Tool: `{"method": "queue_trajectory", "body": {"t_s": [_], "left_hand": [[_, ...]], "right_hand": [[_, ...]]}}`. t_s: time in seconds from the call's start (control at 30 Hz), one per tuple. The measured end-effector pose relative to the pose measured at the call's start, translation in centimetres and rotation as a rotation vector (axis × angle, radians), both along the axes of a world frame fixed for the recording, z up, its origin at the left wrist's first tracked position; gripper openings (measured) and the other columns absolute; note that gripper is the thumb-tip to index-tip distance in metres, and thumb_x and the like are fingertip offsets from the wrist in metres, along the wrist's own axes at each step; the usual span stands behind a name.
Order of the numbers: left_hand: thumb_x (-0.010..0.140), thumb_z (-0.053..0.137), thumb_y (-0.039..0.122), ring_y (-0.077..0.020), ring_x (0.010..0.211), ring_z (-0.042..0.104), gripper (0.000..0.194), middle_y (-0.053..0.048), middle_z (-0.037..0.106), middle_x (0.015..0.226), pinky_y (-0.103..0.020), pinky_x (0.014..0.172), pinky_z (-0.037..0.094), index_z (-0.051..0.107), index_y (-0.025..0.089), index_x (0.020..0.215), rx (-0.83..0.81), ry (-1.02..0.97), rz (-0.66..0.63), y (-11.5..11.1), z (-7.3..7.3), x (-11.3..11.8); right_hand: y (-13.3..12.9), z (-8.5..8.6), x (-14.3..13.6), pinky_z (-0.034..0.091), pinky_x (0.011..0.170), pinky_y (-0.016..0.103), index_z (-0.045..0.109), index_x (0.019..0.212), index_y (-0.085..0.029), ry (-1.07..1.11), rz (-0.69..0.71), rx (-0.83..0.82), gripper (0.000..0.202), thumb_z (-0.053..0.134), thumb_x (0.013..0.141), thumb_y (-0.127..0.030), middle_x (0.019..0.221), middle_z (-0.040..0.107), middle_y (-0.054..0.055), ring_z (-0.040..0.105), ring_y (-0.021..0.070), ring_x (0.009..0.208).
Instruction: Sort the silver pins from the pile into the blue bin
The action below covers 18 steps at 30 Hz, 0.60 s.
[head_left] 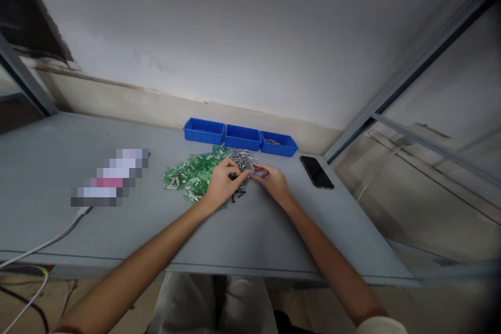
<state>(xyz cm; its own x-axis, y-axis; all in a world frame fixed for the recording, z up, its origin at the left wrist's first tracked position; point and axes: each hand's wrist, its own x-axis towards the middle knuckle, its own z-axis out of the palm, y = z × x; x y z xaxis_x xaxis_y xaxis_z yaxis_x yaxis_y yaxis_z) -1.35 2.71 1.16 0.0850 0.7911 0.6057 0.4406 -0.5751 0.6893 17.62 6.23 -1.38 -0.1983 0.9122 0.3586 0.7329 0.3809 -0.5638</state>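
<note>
My left hand (224,183) is curled at the right edge of a heap of small green plastic bags (195,169), its thumb and fingers drawn together. Facing it, my right hand (274,182) pinches with thumb and index finger close to the left fingertips. Whatever small piece sits between the fingers is too small to make out. Behind the hands lies a pile of silver screws (243,156), partly covered by them. A few dark screws (239,195) lie on the table just below the fingers. The bags hold small pale pieces.
Three blue bins stand in a row by the wall: a left bin (203,138), a middle bin (242,144) and a right bin (279,150) with some metal pieces. A black phone (317,172) lies at right. At left is a blurred-out device (111,177) with a white cable (58,237).
</note>
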Motion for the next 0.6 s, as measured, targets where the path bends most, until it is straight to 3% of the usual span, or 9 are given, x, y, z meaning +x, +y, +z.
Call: {"method": "queue_trajectory", "body": {"t_s": [0.1, 0.2, 0.3, 0.47, 0.6], "left_hand": [[0.080, 0.059, 0.030, -0.0130, 0.069, 0.055, 0.025, -0.001, 0.054, 0.070, -0.027, 0.068, 0.044, 0.066, 0.017, 0.060, -0.035, -0.027, -0.029, -0.4, 0.2, 0.3], [0.077, 0.064, 0.026, -0.0141, 0.074, 0.057, 0.010, -0.002, 0.057, 0.078, -0.027, 0.071, 0.046, 0.069, 0.018, 0.073, -0.034, -0.039, -0.050, -0.5, 0.3, 0.5], [0.076, 0.065, 0.020, -0.0154, 0.078, 0.058, 0.005, -0.003, 0.059, 0.082, -0.029, 0.074, 0.047, 0.070, 0.018, 0.075, -0.035, -0.032, -0.067, -0.5, 0.1, 0.6], [0.082, 0.057, 0.017, -0.0154, 0.086, 0.058, 0.013, -0.003, 0.060, 0.089, -0.031, 0.080, 0.047, 0.070, 0.020, 0.082, -0.040, -0.029, -0.064, -0.5, 0.2, 0.6], [0.072, 0.069, 0.022, -0.0170, 0.088, 0.057, 0.003, -0.004, 0.058, 0.092, -0.033, 0.082, 0.046, 0.070, 0.020, 0.072, -0.019, -0.044, 0.018, -0.7, 0.6, 0.5]], "right_hand": [[-0.4, 0.0, -0.4, 0.047, 0.065, 0.027, 0.068, 0.095, -0.023, 0.048, 0.010, 0.008, 0.026, 0.065, 0.073, -0.038, 0.089, 0.070, 0.002, 0.061, 0.0150, 0.066], [-0.9, 0.5, -0.8, 0.048, 0.067, 0.028, 0.071, 0.088, -0.022, 0.109, 0.013, -0.007, 0.022, 0.067, 0.072, -0.036, 0.085, 0.071, 0.003, 0.063, 0.0167, 0.069], [-1.3, 1.3, -1.1, 0.049, 0.071, 0.029, 0.070, 0.088, -0.020, 0.319, 0.023, -0.112, 0.025, 0.068, 0.069, -0.035, 0.085, 0.071, 0.005, 0.064, 0.0176, 0.074], [-1.7, 2.4, -1.4, 0.043, 0.050, 0.022, 0.067, 0.097, -0.018, 0.597, -0.007, -0.351, 0.040, 0.069, 0.065, -0.042, 0.089, 0.070, 0.007, 0.063, 0.0163, 0.072], [-1.9, 3.0, -1.3, 0.035, 0.044, 0.018, 0.067, 0.097, -0.020, 0.715, -0.021, -0.410, 0.039, 0.068, 0.065, -0.043, 0.084, 0.068, 0.004, 0.058, 0.0112, 0.063]]}}
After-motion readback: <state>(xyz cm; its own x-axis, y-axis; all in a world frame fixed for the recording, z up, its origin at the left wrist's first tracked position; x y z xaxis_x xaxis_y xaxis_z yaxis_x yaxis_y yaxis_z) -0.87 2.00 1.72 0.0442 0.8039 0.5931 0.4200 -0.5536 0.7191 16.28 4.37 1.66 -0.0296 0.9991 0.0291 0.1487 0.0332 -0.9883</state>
